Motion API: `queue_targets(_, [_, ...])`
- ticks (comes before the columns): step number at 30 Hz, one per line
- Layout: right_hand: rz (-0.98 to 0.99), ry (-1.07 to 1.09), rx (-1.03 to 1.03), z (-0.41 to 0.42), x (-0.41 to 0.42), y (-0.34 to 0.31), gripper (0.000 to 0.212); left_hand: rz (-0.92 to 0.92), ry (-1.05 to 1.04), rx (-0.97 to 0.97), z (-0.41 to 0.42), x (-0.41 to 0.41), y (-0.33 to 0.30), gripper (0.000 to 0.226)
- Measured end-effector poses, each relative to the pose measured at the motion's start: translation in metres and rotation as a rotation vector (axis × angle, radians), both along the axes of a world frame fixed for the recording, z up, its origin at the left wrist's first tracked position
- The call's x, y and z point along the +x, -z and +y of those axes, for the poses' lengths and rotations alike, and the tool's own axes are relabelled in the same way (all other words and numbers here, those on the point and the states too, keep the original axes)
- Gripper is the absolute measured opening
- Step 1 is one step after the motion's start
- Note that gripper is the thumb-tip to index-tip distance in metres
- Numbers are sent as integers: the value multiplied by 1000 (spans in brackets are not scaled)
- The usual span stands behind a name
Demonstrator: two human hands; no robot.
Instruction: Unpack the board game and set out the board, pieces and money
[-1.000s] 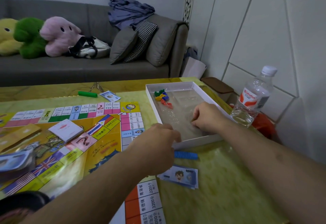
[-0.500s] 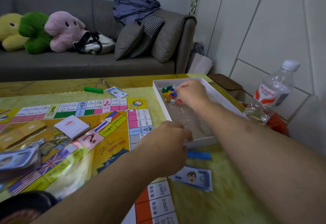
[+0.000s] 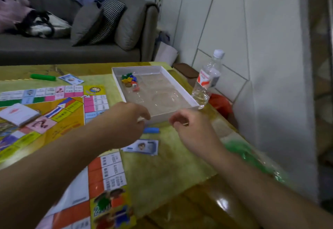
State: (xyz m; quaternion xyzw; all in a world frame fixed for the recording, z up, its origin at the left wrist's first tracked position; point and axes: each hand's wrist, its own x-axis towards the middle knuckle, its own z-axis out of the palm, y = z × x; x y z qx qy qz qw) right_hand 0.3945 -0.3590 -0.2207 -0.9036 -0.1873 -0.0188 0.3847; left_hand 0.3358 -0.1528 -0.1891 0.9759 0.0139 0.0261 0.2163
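Note:
The game board [image 3: 63, 120] lies unfolded on the left of the table. To its right is the white box [image 3: 180, 88], with small coloured pieces [image 3: 129, 80] and a die gathered in its far left corner. My left hand [image 3: 126, 120] holds the box's near left corner, fingers curled at the rim. My right hand [image 3: 191, 127] hovers just in front of the box's near edge with its fingers curled; whether anything is in it is hidden. A banknote [image 3: 142, 146] and a blue strip [image 3: 151, 130] lie between my arms.
A white card deck [image 3: 18, 114] sits on the board. A green strip [image 3: 43, 77] and a card [image 3: 71, 79] lie beyond it. A water bottle [image 3: 207, 80] stands right of the box, by the wall. Green plastic [image 3: 252, 160] lies at the table's right edge. A grey sofa [image 3: 72, 52] runs behind.
My right hand has drawn back from the pieces in the far corner of the box to just in front of its near edge. My left hand has stayed at the near left corner.

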Motion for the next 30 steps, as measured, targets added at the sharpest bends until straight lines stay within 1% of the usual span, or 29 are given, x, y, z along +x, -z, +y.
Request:
queue_targets(4, [-17,-32,-183,-29,-46,19,27,-11,24,23,-26,-20,-10,25])
queue_targets(7, [-31,-150,-339,-44,-71,31,25,-15,29,19,-40,-33,-14,24])
queue_targets(9, [-53,-195,-366,-52,-81,33,29,-17,27,24,-48,-42,-15,25])
queue_targets(12, [-46,-165,-320,-68,-91,23,34,-4,23,18,-57,-54,-19,26])
queue_targets(15, [-79,-55,-343,-91,-94,9,39,4,-2,-11,-64,-65,-21,26])
queue_targets(17, [-148,136,-456,-112,-85,1,45,5,-18,-32,-69,-71,-21,26])
queue_targets(18, [-175,234,-554,-124,-79,-2,50,4,-21,-39,-72,-74,-21,26])
queue_targets(19, [-167,301,-650,-135,-73,-3,55,-2,-19,-40,-75,-77,-20,25])
queue_targets(21, [-48,321,-752,-150,-64,-3,63,0,-17,-49,-79,-80,-20,24])
queue_targets(23, [28,291,-778,-158,-58,0,64,11,-15,-65,-82,-81,-20,24])
queue_targets(26, [-54,306,-730,-159,-51,5,51,17,-36,-79,-78,-81,-22,25])
queue_targets(30, [-148,329,-548,-160,-43,9,31,12,-98,-117,-65,-79,-24,27])
